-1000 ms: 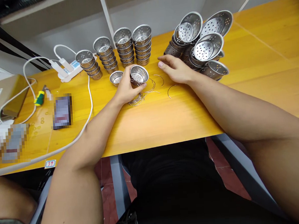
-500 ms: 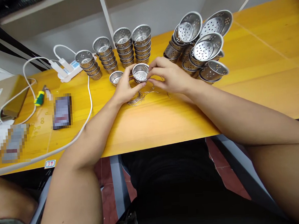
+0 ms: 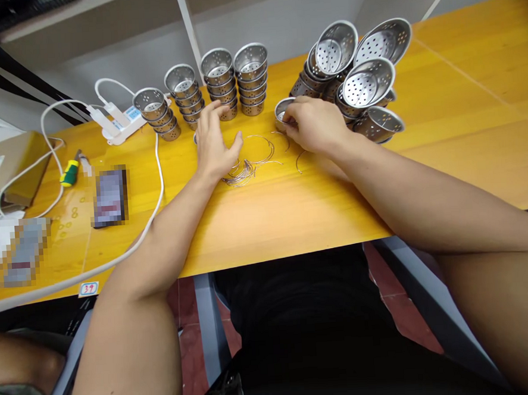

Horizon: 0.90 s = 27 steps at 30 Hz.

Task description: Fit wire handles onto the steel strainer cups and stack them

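My right hand (image 3: 314, 123) grips the rim of a small perforated metal cup (image 3: 281, 115), which stands just left of the leaning cups. Fingers spread, my left hand (image 3: 215, 142) is over another small cup, of which only a sliver of rim shows behind the hand. Thin wire rings and curved wire pieces (image 3: 241, 175) lie on the table between and below my hands. Behind my left hand rise stacks of perforated metal cups (image 3: 251, 79). Larger perforated cups (image 3: 367, 87) lean in tilted stacks beyond my right hand.
On the yellow table (image 3: 283, 220), to the left, are a power strip (image 3: 123, 125), a white cable (image 3: 160, 168), a green-yellow screwdriver (image 3: 70, 173), two blurred phone-like objects (image 3: 109, 197) and a cardboard box (image 3: 20, 167). Another person's leg (image 3: 23, 358) shows at lower left.
The small cup has moved right from between my hands, held now only by my right hand. My left hand has let go of it, opened and shifted slightly left over the other small cup.
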Each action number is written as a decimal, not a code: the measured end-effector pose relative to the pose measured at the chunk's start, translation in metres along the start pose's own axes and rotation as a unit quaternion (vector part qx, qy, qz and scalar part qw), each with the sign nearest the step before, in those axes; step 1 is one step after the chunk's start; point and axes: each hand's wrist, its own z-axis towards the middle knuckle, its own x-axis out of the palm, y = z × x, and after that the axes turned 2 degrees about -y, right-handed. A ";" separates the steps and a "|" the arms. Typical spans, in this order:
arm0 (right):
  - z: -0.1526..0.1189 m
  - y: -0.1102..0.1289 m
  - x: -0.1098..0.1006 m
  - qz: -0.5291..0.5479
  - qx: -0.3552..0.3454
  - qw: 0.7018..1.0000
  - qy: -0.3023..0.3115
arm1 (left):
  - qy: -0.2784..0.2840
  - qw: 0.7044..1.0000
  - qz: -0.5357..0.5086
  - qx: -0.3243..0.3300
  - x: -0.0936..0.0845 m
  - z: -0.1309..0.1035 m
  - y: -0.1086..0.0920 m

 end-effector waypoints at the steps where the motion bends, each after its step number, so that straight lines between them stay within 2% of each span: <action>1: 0.001 -0.004 0.001 -0.010 0.022 1.000 0.007 | -0.009 0.999 0.014 -0.029 -0.002 0.000 0.000; 6: 0.002 -0.011 0.001 -0.068 0.076 0.995 0.014 | -0.012 0.990 0.041 -0.133 -0.004 -0.002 0.000; 10: -0.001 0.001 -0.009 -0.090 0.068 0.994 0.010 | -0.020 0.990 0.031 -0.139 0.000 -0.003 0.001; 14: -0.005 0.022 -0.021 -0.079 0.027 0.997 0.008 | -0.015 0.989 0.038 -0.142 0.005 -0.005 0.011; 18: -0.008 0.031 -0.020 -0.032 -0.075 0.996 0.030 | -0.004 0.987 -0.005 -0.161 0.012 -0.003 0.031; 21: -0.009 0.029 -0.011 0.018 -0.153 0.987 0.036 | -0.011 0.992 -0.045 -0.114 0.015 0.002 0.039; 23: -0.009 0.027 -0.007 0.038 -0.177 0.982 0.047 | -0.020 0.995 -0.072 -0.067 0.016 0.004 0.038; 27: -0.012 0.029 -0.006 0.050 -0.212 0.969 0.121 | -0.023 0.994 -0.096 -0.040 0.015 0.005 0.030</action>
